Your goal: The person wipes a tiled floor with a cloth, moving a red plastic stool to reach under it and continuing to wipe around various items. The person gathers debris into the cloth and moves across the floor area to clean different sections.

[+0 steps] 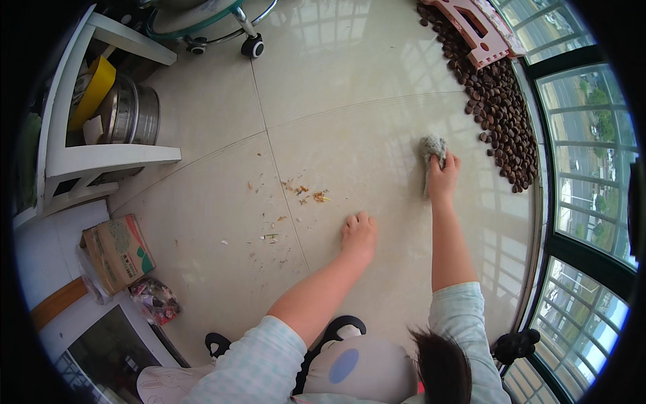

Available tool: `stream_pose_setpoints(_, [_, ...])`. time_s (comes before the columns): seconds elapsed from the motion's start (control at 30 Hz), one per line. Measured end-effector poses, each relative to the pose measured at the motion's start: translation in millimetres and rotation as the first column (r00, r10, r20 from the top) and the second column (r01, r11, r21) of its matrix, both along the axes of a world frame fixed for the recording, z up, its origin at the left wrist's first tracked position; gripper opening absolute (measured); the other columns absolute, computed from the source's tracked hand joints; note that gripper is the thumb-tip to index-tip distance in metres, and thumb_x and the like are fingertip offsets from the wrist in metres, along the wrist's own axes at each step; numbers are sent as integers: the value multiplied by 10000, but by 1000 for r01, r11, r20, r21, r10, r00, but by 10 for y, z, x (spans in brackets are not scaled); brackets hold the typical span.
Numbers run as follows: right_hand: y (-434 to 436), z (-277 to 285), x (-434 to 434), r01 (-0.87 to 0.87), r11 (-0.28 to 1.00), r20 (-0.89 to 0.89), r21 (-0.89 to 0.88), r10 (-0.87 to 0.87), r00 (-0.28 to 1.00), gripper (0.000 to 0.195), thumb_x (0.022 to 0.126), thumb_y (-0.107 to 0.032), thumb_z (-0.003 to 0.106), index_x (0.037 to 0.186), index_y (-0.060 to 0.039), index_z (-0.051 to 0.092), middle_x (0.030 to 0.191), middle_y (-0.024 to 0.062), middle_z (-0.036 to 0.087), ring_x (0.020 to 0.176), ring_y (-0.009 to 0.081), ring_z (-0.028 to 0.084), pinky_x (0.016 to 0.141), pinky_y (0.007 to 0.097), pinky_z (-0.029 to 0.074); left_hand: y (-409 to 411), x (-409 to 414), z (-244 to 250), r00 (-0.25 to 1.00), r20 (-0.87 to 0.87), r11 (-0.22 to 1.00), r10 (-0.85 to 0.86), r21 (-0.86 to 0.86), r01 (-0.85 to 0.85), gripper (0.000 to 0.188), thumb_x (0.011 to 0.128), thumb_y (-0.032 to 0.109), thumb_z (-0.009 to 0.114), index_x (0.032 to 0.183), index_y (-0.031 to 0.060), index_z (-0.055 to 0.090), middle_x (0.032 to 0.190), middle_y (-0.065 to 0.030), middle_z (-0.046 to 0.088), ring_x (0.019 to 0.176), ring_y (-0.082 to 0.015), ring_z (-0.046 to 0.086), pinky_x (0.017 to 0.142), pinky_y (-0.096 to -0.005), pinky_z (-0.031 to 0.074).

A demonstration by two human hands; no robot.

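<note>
My right hand (444, 177) grips a grey fuzzy cloth (433, 146) and presses it on the pale tiled floor (353, 131), left of a spread of brown chestnut-like pieces (499, 111). Nearer my body, my left hand (359, 233) rests on the tiles with its fingers curled; whether anything is under them cannot be seen. Just beyond and left of it lie orange-brown scraps (319, 196) beside a tile joint. Smaller crumbs and a green bit (271, 236) are scattered further left.
A pink plastic step stool (472, 30) stands by the barred window at the upper right. On the left are a white wooden frame (116, 153) with metal pots, a cardboard box (118, 247) and a plastic bag (155, 300). A wheeled chair (247, 30) stands at the top.
</note>
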State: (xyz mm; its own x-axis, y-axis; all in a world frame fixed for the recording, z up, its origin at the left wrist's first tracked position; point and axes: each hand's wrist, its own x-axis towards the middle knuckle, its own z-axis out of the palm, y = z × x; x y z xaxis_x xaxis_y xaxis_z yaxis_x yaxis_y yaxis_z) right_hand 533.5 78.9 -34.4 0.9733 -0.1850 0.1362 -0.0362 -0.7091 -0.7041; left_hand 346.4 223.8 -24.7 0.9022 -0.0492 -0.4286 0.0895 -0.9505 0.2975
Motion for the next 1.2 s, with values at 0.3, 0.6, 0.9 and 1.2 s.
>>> stream_pose_setpoints(0.3, [2006,-17,-1656,-500,865,-287,29,487,825,521,808,-92,674,1313,-112,548,1213,114,551,1183,311,479,1006,443,337,1262,-1329,685,992,41,735,118,-675,-60,78,830,114,707,836,44,674,857,-109,616,845,-298,600,760,-381,499])
stream_pose_setpoints(0.6, [-522,142,-1494,191,955,-73,225,-179,981,311,931,-115,582,1233,-40,567,1146,128,542,1065,277,523,933,372,427,2715,-2756,774,611,-291,503,736,-370,-781,187,1002,157,509,973,50,659,661,-4,556,595,-72,523,545,-255,435])
stream_pose_setpoints(0.9, [1651,-171,-1912,-285,951,-186,-120,260,947,438,853,-122,627,1285,-135,555,1234,121,559,1174,297,509,1003,449,357,2857,-2922,444,506,-240,389,828,-404,-828,178,956,124,572,1109,44,529,804,-15,509,641,-94,499,625,-251,461])
stream_pose_setpoints(1.2, [194,-25,-842,319,890,-60,326,-318,946,407,946,-201,613,1312,-46,524,1243,154,544,1116,289,542,979,380,427,3651,-2678,-96,804,-176,823,568,118,-556,741,588,273,907,1103,-51,484,1126,-179,517,979,-322,557,894,-419,481])
